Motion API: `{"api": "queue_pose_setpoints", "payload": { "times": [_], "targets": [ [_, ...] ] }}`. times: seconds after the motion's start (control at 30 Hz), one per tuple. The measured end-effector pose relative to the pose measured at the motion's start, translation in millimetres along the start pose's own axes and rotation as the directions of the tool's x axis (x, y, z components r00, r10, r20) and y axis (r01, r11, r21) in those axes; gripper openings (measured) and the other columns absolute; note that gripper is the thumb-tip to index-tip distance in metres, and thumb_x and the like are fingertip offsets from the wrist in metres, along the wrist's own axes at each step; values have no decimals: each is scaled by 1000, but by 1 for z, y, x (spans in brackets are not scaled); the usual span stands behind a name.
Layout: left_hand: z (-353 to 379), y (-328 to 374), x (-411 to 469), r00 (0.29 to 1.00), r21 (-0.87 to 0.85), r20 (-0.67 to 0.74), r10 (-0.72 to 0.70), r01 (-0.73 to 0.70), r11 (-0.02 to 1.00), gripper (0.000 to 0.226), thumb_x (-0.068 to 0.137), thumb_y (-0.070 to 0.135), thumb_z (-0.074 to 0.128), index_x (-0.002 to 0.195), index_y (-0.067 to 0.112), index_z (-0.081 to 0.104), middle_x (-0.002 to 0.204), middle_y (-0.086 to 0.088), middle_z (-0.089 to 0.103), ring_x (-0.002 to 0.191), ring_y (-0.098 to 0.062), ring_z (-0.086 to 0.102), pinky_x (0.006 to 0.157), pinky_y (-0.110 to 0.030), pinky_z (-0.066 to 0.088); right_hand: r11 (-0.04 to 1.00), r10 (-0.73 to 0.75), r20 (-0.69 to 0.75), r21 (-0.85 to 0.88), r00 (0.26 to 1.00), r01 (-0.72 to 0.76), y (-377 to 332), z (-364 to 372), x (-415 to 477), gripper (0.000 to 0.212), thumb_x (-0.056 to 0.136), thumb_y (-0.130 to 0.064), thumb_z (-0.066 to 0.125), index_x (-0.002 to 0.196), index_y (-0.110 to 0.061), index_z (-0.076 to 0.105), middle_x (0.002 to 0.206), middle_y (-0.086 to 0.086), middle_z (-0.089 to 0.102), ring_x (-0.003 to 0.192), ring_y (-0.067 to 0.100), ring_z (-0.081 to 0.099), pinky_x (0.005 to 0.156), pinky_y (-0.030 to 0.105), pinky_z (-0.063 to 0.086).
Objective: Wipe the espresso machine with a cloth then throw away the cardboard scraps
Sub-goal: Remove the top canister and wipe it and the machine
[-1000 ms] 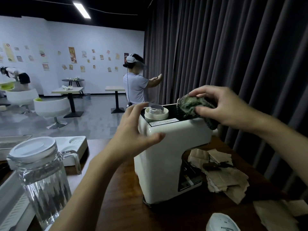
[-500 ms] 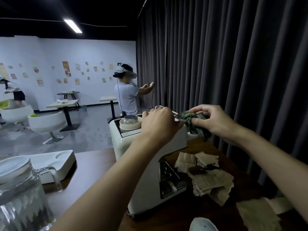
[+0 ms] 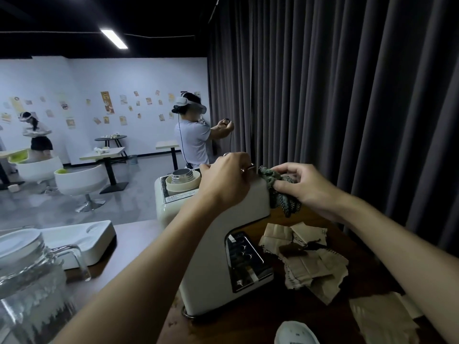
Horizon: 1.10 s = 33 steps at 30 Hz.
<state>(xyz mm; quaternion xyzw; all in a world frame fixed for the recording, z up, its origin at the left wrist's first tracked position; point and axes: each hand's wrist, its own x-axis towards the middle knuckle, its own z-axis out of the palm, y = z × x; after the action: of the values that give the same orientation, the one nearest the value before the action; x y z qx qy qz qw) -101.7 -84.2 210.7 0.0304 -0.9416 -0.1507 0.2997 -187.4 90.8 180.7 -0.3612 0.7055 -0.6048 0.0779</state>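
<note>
Standing on a dark wooden table [image 3: 248, 326], the cream-white espresso machine [image 3: 211, 244] is gripped at its top by the left hand [image 3: 226, 180], whose fingers are curled together over the machine's upper edge. A crumpled dark green cloth [image 3: 280, 197] is pressed against the machine's upper right corner and is pinched by the right hand [image 3: 303, 187], with thumb and fingers clamped on its folds. A loose end of the cloth is seen hanging down beside the machine's right side. A round cream collar with a metal cap [image 3: 182, 176] is seen on the machine's top, left of the left hand. A black and chrome button panel [image 3: 244, 256] is set into the machine's lower right face. Torn cardboard scraps [image 3: 305, 259] are heaped on the table just right of the machine, near that panel. A further pale scrap [image 3: 382, 316] is laid farther right of the machine, nearer the viewer. A lidded glass jug [image 3: 29, 281] and a white tray [image 3: 82, 237] are placed well to the machine's left. A white rounded object [image 3: 295, 333] is cut off by the frame edge in front of the machine, so what it is cannot be told. A dark pleated curtain [image 3: 347, 95] is hung behind the machine.
</note>
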Motion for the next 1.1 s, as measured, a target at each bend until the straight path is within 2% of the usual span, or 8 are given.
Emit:
{"api": "queue_pose_setpoints", "payload": {
  "times": [0.1,0.27,0.47,0.57,0.67,0.8,0.97,1.1],
  "targets": [
    [-6,0,-3,999,26,36,32,-33,999,13,91,18,58,101,19,66,101,-1,70,105,-31,60,86,-41,37,996,-49,-53,-83,997,44,-2,-5,0,27,89,-6,66,114,-15,66,101,7,74,96,18,71,84,31,58],
    [-24,-16,-12,991,40,74,114,-117,992,8,93,17,60,92,25,61,82,10,58,97,-26,58,91,-44,38,970,-99,-50,-228,994,86,-6,-10,-2,28,88,-6,68,113,-19,66,99,1,73,90,8,70,72,18,55],
    [-54,-56,-29,976,-132,119,181,-165,977,14,96,17,65,107,17,71,115,2,72,113,-21,64,99,-47,48,965,-85,24,-247,996,88,-6,7,7,29,88,-9,68,114,-21,65,105,0,71,95,9,69,77,21,57],
    [-64,-70,-39,975,-215,110,192,-166,963,12,96,15,66,104,14,74,108,3,74,108,-15,66,96,-41,51,984,-63,34,-167,997,68,-8,25,20,40,86,-8,69,123,-20,59,122,3,62,107,15,64,86,30,57],
    [-63,-71,-47,991,-215,30,132,-123,969,8,94,19,68,101,16,73,102,5,73,101,-17,67,92,-43,51,998,-13,79,-66,997,18,-7,40,32,50,83,-11,73,130,-15,56,126,7,61,110,19,63,85,29,57],
    [-52,-62,-61,990,56,-142,-23,31,998,8,92,37,67,100,39,70,110,9,58,109,-21,54,87,-38,38,988,67,191,123,979,-92,-1,41,41,54,72,-14,76,123,-10,58,113,12,71,105,27,68,84,37,58],
    [-42,-52,-74,960,-73,-200,-194,183,980,20,95,43,62,111,37,71,113,0,53,111,-28,53,88,-38,46,967,102,259,200,961,-156,1,40,48,51,69,-7,74,117,-10,57,106,12,72,97,27,69,88,43,57],
    [-24,-43,-93,923,-145,-205,-326,301,942,27,100,42,52,123,38,66,146,-15,37,140,-30,25,100,-32,29,960,119,269,215,956,-181,-2,39,48,50,70,-4,72,117,-9,57,102,11,72,92,25,70,79,37,59]
  ]
}}
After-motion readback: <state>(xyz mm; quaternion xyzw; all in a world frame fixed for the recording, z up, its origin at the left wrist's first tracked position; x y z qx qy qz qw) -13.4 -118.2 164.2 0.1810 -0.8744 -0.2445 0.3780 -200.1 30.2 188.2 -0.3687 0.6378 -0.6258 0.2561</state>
